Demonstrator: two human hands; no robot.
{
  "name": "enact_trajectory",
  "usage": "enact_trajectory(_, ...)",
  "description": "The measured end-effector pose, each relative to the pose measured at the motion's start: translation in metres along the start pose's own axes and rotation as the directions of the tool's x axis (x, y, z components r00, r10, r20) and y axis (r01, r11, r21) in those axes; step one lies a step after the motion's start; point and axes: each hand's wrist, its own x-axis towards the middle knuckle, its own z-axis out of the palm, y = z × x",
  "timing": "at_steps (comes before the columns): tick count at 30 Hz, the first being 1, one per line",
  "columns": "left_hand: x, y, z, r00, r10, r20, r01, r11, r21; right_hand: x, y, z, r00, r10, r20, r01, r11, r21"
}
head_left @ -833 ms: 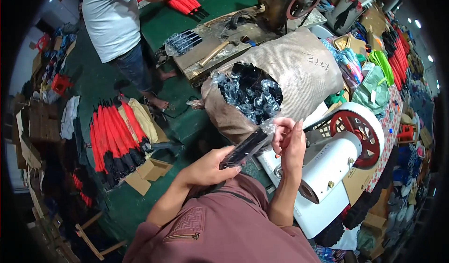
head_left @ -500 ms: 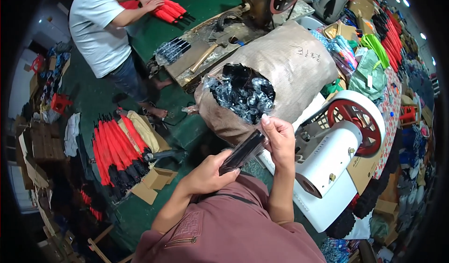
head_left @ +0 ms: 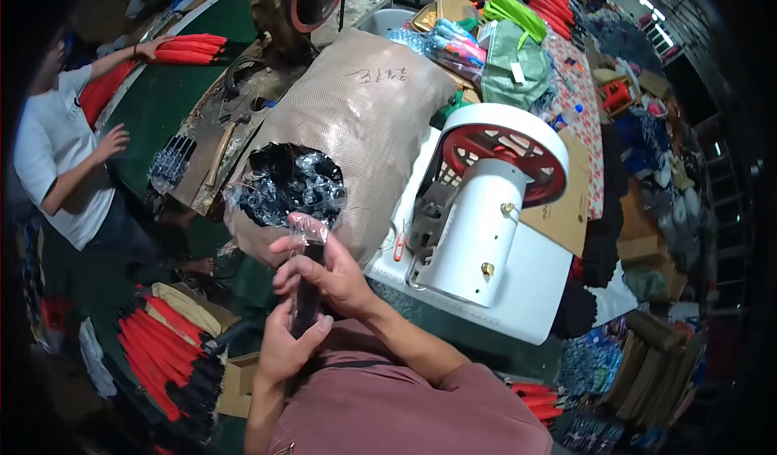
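The left hand (head_left: 285,351) curls closed around the lower part of a black object in a clear plastic sleeve (head_left: 305,308), hiding its end. The right hand (head_left: 344,281) half-curls at the sleeve's upper part; whether it grips cannot be told. Just beyond, a woven sack's (head_left: 368,91) black, film-wrapped contents (head_left: 291,184) blur together. A co-worker (head_left: 61,164) fades into the dark left rim.

Single head-worn fisheye view, set above the wearer's torso (head_left: 405,410), facing down and forward, near the left hand (head_left: 290,348) and right hand (head_left: 346,283), workshop reaching far beyond.
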Motion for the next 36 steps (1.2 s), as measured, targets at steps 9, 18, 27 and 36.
enact_trajectory(9,0.0,0.009,-0.007,0.966,-0.023,0.257,0.151,0.857,-0.492,0.012,-0.026,0.007,0.99,-0.075,-0.118,0.082,0.995,0.059)
enact_trajectory(18,0.01,-0.002,-0.006,0.994,0.03,0.105,0.044,0.768,-0.639,-0.009,-0.023,0.023,0.968,0.227,-0.106,-0.249,0.906,-0.341)
enact_trajectory(27,0.005,-0.01,-0.007,0.941,0.197,-0.276,-0.312,0.823,-0.474,0.011,-0.011,0.037,0.994,0.109,-0.009,-0.097,0.85,-0.517)
enact_trajectory(36,-0.003,-0.023,-0.021,0.767,0.281,-0.577,-0.413,0.904,-0.108,0.03,0.016,0.048,0.933,0.343,-0.109,-0.359,0.864,-0.353)
